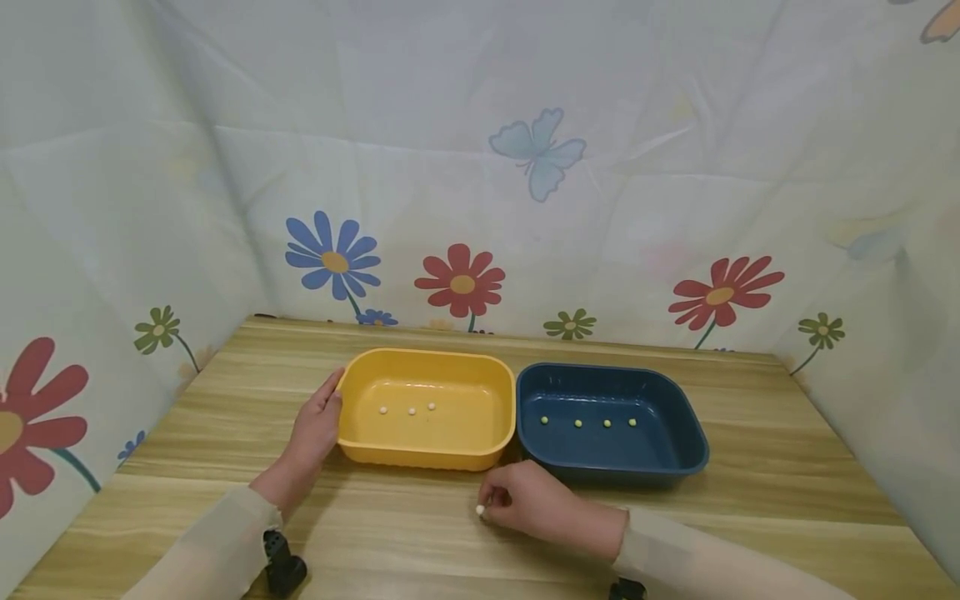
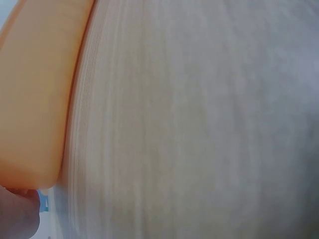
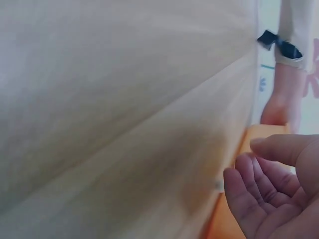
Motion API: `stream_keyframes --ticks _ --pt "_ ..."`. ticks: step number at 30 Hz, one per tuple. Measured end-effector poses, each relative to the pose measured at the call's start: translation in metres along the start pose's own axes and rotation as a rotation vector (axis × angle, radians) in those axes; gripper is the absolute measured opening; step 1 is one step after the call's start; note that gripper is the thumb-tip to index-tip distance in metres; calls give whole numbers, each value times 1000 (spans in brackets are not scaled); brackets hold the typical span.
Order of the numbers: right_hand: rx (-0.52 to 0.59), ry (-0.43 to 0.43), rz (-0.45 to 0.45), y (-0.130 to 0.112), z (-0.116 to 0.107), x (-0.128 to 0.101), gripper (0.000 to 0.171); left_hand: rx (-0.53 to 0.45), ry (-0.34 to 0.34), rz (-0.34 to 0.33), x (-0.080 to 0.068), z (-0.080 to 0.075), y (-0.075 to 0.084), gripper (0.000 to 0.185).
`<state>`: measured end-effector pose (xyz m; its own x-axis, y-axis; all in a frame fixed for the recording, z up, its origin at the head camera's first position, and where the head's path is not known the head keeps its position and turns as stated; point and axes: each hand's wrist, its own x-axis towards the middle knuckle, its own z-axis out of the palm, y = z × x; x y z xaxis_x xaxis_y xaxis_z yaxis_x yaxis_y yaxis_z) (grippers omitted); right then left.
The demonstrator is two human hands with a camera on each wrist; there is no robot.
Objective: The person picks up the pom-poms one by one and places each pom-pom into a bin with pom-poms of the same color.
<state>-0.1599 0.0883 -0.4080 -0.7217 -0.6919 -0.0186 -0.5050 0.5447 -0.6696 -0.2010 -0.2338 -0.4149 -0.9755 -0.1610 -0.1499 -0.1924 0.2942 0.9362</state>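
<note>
My left hand [image 1: 315, 429] rests against the left end of a yellow plastic tub [image 1: 427, 457], its fingers along the outer wall. Three small white beads [image 1: 412, 412] lie on the tub's floor. Below the tub's right corner, my right hand [image 1: 528, 500] pinches another white bead [image 1: 481, 510] between thumb and fingertips, low over the table. In the right wrist view the thumb and curled fingers [image 3: 241, 191] show, with the bead hidden. A dark blue tub [image 1: 615, 471] stands to the right of the yellow one, holding several small yellow-green beads [image 1: 578, 424].
Both tubs stand side by side on a wood-grain table [image 1: 375, 533]. A white cloth with printed flowers and butterflies [image 1: 420, 175] hangs around the back and sides. Each wrist carries a black device [image 1: 282, 567] at the sleeve.
</note>
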Motion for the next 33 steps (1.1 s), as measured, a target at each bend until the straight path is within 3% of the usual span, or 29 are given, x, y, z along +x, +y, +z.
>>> stream_keyframes --ticks 6,12,23,33 --pt "146 -58 30 -21 -17 -2 2 10 3 6 0 -1 1 54" --pt "278 -118 114 -44 -40 10 6 10 -2 3 1 -2 0 54" --pt "249 -113 120 -58 -82 54 13 19 20 15 2 -1 0 54" --pt "242 -188 124 -61 -105 96 18 18 15 18 2 0 1 53"
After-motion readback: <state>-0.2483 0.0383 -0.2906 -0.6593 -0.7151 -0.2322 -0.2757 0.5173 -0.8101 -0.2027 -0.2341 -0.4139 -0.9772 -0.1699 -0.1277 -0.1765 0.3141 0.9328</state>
